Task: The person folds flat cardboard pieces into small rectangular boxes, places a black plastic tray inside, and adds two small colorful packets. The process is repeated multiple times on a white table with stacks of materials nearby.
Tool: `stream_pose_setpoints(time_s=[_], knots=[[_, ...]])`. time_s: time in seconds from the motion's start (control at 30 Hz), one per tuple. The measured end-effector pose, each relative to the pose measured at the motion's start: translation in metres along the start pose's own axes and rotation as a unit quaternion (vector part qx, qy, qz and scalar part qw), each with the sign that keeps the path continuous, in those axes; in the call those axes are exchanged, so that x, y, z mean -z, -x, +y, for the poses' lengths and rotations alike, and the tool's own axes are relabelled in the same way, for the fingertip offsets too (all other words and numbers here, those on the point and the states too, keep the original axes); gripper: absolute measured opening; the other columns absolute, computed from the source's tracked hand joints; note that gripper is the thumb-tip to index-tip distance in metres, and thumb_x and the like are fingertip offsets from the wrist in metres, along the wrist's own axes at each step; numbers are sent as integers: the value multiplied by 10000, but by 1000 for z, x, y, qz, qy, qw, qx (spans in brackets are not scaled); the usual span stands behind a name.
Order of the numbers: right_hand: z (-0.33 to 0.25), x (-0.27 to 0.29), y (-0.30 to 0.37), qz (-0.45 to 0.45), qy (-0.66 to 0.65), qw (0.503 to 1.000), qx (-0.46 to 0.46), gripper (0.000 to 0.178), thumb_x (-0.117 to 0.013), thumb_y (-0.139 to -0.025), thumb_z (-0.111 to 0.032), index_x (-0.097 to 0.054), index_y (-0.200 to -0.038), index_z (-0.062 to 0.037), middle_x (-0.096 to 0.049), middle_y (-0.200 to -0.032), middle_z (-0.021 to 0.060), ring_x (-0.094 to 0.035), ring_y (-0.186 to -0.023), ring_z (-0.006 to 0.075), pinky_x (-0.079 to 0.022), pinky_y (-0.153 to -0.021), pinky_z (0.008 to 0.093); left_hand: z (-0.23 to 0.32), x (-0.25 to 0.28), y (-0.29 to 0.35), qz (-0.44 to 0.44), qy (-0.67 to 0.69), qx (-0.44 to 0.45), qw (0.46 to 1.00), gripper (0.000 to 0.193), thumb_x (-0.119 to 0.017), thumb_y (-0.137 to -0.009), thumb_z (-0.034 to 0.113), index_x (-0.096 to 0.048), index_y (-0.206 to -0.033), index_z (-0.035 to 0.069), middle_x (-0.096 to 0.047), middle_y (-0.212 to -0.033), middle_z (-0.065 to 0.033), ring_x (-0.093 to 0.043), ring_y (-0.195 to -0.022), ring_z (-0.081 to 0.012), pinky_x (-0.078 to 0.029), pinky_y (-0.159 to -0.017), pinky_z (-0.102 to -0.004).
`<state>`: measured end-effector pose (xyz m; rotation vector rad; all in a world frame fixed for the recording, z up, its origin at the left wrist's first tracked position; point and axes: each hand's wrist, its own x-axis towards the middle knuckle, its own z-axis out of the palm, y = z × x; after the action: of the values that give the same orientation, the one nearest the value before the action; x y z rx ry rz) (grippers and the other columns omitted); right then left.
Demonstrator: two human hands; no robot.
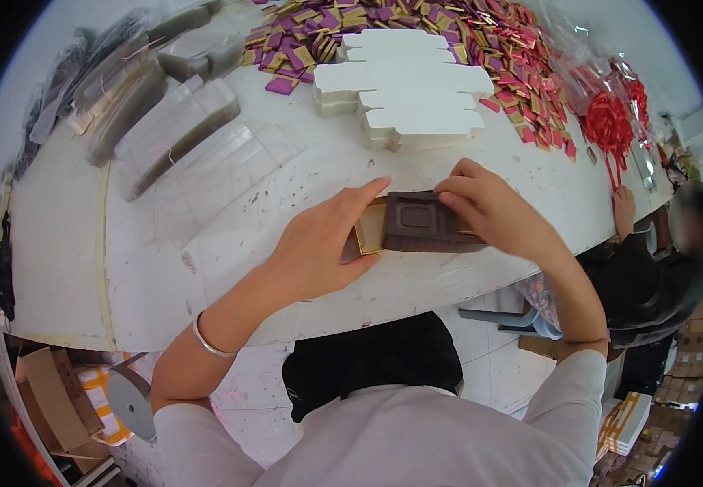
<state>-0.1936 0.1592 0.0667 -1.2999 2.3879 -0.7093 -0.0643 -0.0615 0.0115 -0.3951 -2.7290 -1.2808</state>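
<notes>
Near the table's front edge, my left hand grips a small gold-edged box, thumb on the near side and fingers on the far side. A dark brown moulded plastic tray sits at the right end of that box, partly overlapping it. My right hand pinches the tray's right part, with the fingertips on its far edge. Whether the tray lies inside the box or on top of it I cannot tell. Behind both hands lies a stack of flat white carton blanks.
Clear plastic sheets and sleeves are piled at the left. Purple and gold small wrapped pieces and red ones heap at the back. Red ribbon bows lie far right, beside another person's hand.
</notes>
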Motion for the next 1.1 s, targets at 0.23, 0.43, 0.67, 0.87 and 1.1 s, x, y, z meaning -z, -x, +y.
stream_pose_setpoints(time_s=[0.23,0.43,0.67,0.87,1.1], knots=[[-25,-20,-14,99,150,983,-19,196,-577,-922,-238,-560,-1010,-63,-521,-958,151,-576,-806,342,-485,-659,420,0,10,-4,-53,48,41,997,785,-738,-727,83,-347,-1406,134,-553,-1129,-115,-583,-979,-319,-491,-803,-403],[-27,-5,8,58,104,982,148,475,-665,-812,-138,-559,-1275,-136,-506,-1195,151,-562,-968,345,-484,-808,392,-9,5,0,-23,16,-27,999,779,-737,-733,85,-350,-1406,152,-551,-1138,-123,-581,-981,-332,-491,-809,-410],[-10,2,13,17,173,969,179,483,-697,-740,-47,-634,-1207,-152,-493,-1160,150,-517,-1021,314,-456,-866,385,-7,12,-2,-62,90,28,994,834,-744,-711,84,-337,-1438,129,-516,-1311,-106,-563,-1093,-312,-467,-916,-372],[-16,-30,15,40,202,958,197,454,-655,-791,-117,-589,-1239,-153,-498,-1106,155,-515,-999,316,-440,-854,387,-9,12,-4,-63,69,20,995,817,-751,-695,63,-374,-1417,134,-534,-1267,-99,-569,-1063,-288,-488,-871,-357],[-21,8,13,-88,49,972,214,529,-676,-805,-180,-520,-1300,-82,-468,-1248,202,-493,-1107,375,-411,-957,427,-12,22,-3,-99,95,10,990,716,-753,-677,33,-476,-1332,116,-529,-1218,-85,-558,-1048,-268,-508,-826,-341]])
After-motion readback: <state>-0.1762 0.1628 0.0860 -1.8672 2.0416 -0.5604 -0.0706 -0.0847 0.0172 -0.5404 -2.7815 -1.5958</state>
